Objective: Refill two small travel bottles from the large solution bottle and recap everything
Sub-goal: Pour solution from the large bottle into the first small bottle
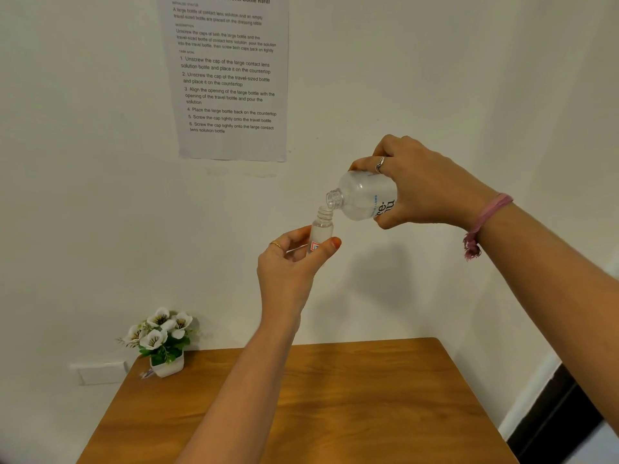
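High above the table, my left hand (294, 259) grips a small clear travel bottle (321, 229) upright, uncapped, its lower part hidden by my fingers. My right hand (418, 189) holds the large clear solution bottle (365, 195) tilted on its side, uncapped, its open neck just above the small bottle's mouth. The two openings nearly touch. No caps and no second travel bottle are in view.
A wooden table (335, 413) lies below the hands. A small pot of white flowers (164, 339) stands at its far left corner against the white wall. A printed instruction sheet (231, 75) hangs on the wall above.
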{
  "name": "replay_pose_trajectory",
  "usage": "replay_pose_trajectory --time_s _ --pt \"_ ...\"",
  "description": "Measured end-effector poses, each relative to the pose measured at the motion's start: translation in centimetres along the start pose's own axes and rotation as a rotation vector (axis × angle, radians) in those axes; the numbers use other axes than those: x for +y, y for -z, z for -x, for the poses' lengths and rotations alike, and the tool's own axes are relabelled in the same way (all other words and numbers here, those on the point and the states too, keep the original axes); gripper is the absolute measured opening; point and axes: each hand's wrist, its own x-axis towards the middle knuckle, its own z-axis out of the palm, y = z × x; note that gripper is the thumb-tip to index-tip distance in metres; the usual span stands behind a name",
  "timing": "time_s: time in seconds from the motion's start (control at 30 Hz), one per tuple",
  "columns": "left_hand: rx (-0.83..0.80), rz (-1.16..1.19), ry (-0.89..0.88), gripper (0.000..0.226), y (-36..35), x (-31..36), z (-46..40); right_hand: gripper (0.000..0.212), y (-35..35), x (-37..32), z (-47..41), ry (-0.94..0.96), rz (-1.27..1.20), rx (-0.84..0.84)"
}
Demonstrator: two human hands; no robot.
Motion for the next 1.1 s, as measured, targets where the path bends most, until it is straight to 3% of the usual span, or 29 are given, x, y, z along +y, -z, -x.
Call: replay_pose_trajectory --time_s 1.1 --pt "-0.014 0.019 -0.011 0.046 -0.25 -0.09 0.44 0.077 0.43 0.13 0.4 0.0 -0.018 -0.004"
